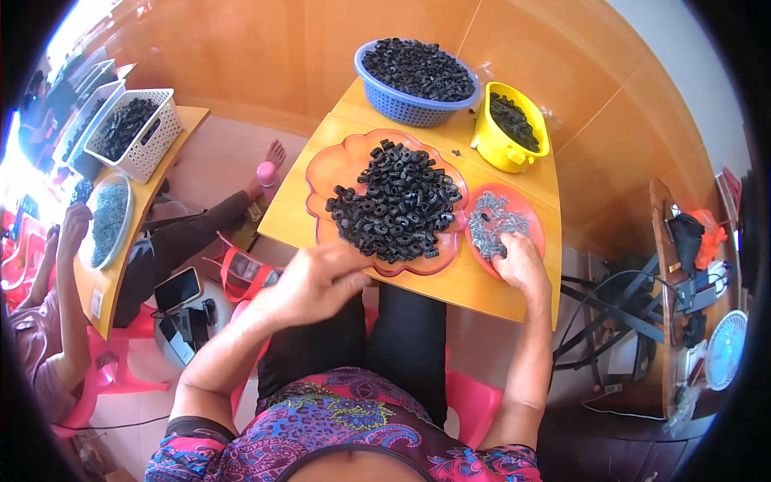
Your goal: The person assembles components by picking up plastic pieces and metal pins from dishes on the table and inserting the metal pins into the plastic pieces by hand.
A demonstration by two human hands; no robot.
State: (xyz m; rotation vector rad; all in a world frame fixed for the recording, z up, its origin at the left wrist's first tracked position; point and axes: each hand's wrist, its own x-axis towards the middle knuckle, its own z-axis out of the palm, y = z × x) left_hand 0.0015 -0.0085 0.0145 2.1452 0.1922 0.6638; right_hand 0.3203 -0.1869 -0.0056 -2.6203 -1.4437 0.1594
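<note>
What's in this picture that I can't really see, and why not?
In the head view:
- Whether the left hand holds anything: the hand itself hides it.
- Which silvery bits the right hand touches: it covers them.
- Those bits' exact shape: too small.
- The bottom of the heap of black pieces: upper ones cover it.
- The far left background: bright glare blurs it.

A yellow table [289, 217] bears a blue basket [414, 111], yellow tub [498, 153], scalloped tray [331, 173] and red dish [528, 210].

Multicoloured paisley top [341, 410], black trousers [411, 345], bare hands [524, 261]
</note>
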